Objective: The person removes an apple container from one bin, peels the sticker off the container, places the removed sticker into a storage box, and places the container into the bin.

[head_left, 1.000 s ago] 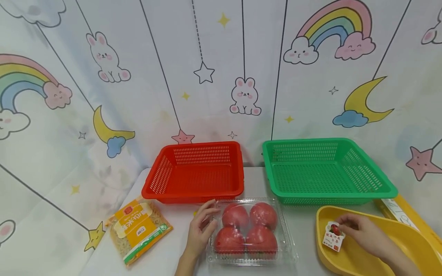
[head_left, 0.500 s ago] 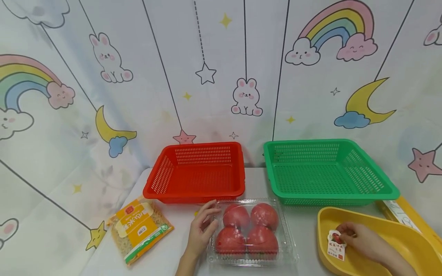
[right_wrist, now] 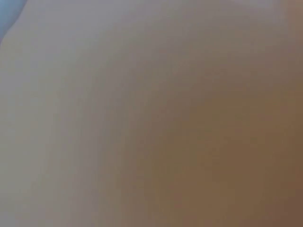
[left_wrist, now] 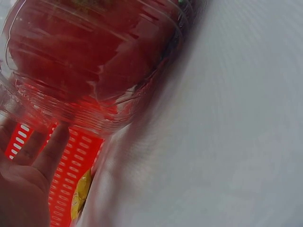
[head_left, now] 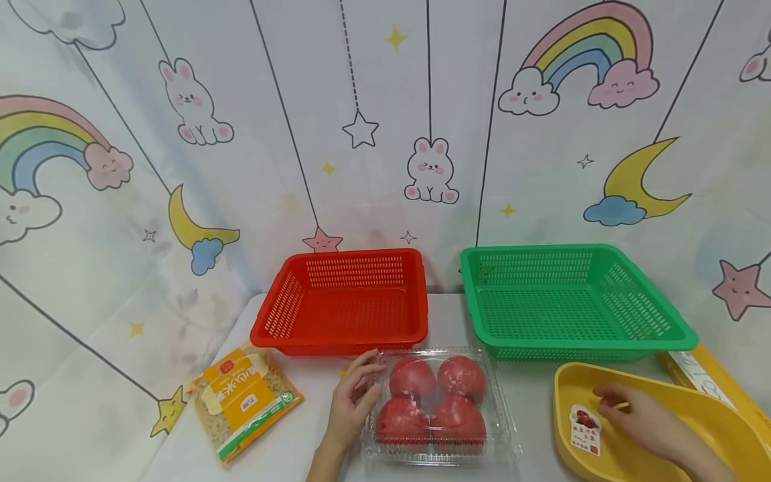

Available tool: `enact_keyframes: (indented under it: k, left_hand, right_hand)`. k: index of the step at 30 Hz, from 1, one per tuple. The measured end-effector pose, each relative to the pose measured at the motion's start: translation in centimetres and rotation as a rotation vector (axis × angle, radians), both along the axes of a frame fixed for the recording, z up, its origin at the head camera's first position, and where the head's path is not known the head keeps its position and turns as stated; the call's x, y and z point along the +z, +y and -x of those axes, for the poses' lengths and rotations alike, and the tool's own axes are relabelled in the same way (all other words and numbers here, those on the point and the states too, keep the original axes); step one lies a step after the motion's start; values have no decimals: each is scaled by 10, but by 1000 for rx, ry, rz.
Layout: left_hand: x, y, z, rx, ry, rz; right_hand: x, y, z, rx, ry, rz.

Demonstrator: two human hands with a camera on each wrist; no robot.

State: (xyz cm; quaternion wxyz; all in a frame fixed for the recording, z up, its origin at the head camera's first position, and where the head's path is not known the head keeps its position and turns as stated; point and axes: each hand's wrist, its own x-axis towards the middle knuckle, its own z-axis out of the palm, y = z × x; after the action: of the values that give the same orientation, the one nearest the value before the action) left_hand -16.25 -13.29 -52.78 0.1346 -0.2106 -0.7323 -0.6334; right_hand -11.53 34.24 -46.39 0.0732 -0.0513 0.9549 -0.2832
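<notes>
A clear plastic clamshell box of several round red fruits stands at the front middle in the head view. My left hand is at its left side, fingers loosely bent, fingertips right at the plastic; the left wrist view shows the fingers by the box's edge. My right hand is inside a yellow tub, fingers relaxed and holding nothing. Just left of its fingertips, in the tub, lies a small white card with a red fruit picture and red print. The right wrist view is only a blur.
Behind the box stand a red basket and, to its right, a green basket. An orange bag of noodles lies at the left. A yellow packet sits near the red basket. A patterned curtain hangs behind.
The right hand has lowered the card in the tub and let go of it; its fingers now sit apart from the card. The left hand stays by the box.
</notes>
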Motion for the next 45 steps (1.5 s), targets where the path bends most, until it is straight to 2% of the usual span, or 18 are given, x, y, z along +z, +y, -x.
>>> enact_keyframes:
  k: [4,10,14,16,22,28,34,38,41,45]
  left_hand:
    - [-1,1,0,17,-6,-4]
    - [-2,2,-1,18,-12,-11]
    - [-2,1,-1,18,-14,-12]
    - [-2,2,-1,17,-10,-13]
    - [-3,4,0,1,4,-20]
    - [-3,4,0,-20,22,-16]
    - [0,0,-1,-13,30,-12]
    - [3,-2,-2,1,12,-20]
    - [4,-3,-5,16,-29,-27]
    - [5,-4,-12,21,-136,-15]
  right_hand:
    - [7,0,-2,-11,72,-19]
    - [27,-10,-4,-43,1,44]
    - [38,-28,-5,-64,21,77]
    - [42,-40,-6,-62,44,118]
    - [49,-78,-1,-47,-18,321]
    - [42,-110,7,11,44,391]
    - [33,-135,18,13,-24,448]
    - [26,-146,21,19,-19,442]
    - [19,-150,22,6,-9,416]
    - [12,-151,22,-35,-30,410]
